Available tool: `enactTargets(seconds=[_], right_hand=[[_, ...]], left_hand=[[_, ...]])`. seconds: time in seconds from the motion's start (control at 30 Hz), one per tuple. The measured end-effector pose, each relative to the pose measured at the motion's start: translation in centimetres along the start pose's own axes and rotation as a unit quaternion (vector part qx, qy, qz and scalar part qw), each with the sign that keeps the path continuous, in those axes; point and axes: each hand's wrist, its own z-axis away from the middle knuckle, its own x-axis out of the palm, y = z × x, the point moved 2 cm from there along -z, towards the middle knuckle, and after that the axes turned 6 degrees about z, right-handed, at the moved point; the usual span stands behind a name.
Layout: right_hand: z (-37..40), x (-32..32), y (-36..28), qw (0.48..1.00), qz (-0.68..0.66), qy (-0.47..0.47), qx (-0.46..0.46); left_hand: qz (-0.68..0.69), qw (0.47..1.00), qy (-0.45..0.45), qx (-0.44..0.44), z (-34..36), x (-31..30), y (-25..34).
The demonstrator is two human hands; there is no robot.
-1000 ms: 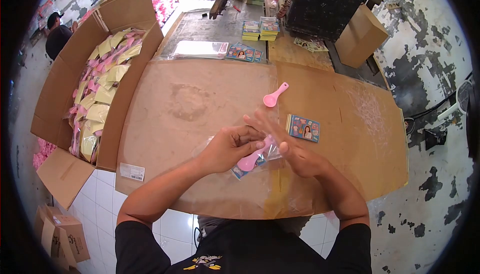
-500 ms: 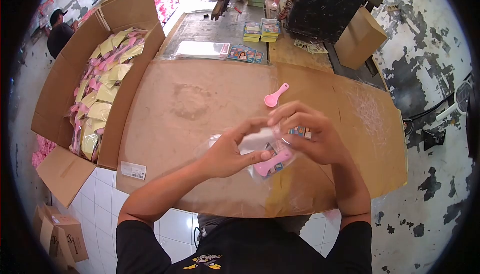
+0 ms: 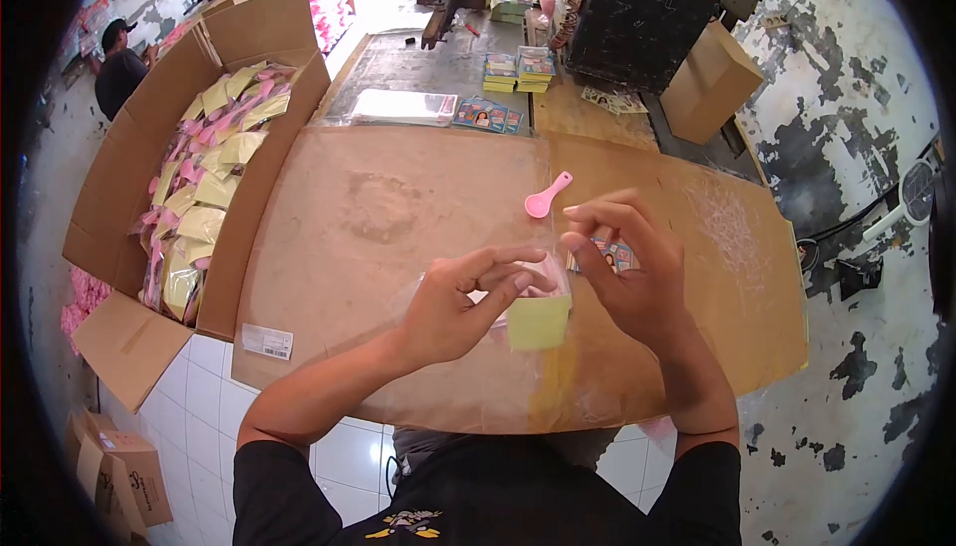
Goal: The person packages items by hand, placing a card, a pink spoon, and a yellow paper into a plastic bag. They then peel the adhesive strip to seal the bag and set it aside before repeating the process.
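Note:
My left hand (image 3: 453, 307) pinches the top of a small clear plastic bag. Pale yellow-green card backing (image 3: 539, 325) faces up in the bag, and a bit of pink shows near its upper edge, partly hidden by my fingers. To its right, my right hand (image 3: 637, 262) is raised with curled fingers and a gap between thumb and forefinger; nothing shows in it. Below that hand lie colourful printed cards (image 3: 615, 256), partly covered by it. A loose pink measuring spoon (image 3: 548, 195) rests on the cardboard just beyond both hands.
A large open carton (image 3: 261, 167) at left holds many bagged pink spoons. Behind the cardboard table cover (image 3: 329, 277) lie clear bags (image 3: 403, 107), printed cards (image 3: 488, 115) and card stacks (image 3: 518, 70). Thin plastic strips (image 3: 732, 212) lie at right. A person (image 3: 121, 73) sits far left.
The bag has been turned over: its pink spoon and printed side faced up before, its yellow-green back does now. My right hand has moved away from the bag, to the right.

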Motion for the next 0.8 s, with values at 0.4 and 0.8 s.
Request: enactTargets(seconds=[0.4,0.8], right_hand=[[1.1,2.9,-0.3,0.912,0.311,-0.068,-0.259],[1.8,2.0,1.5,0.955,0.209,-0.039,-0.208]], left_hand=[[-0.267,0.963,-0.03,0.016,0.5,-0.3,-0.4],[-0.149,0.987,-0.036,-0.05,0.3,0.1,-1.5]])
